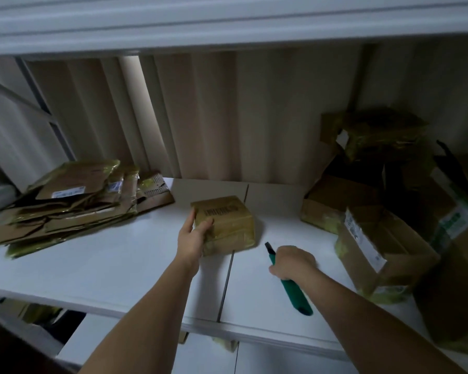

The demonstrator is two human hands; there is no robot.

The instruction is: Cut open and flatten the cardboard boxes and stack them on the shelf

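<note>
Two hands work on the white shelf (pixel 119 271): left hand (pixel 192 237) grips a small taped box (pixel 227 225), right hand (pixel 292 261) holds a green cutter (pixel 295 292).

A pale corrugated wall (pixel 214 117) stands behind everything.

Left hand (pixel 193 236) grips a taped box (pixel 224 225); right hand (pixel 292 261) holds seemingly a green cutter (pixel 295 290).

White shelf (pixel 119 271) carrying cardboard.
A stack of flattened boxes (pixel 65 206) lies at the left of the frame, a small taped box (pixel 227 222) sits at the centre, and open boxes (pixel 376 238) crowd the right side.
</note>
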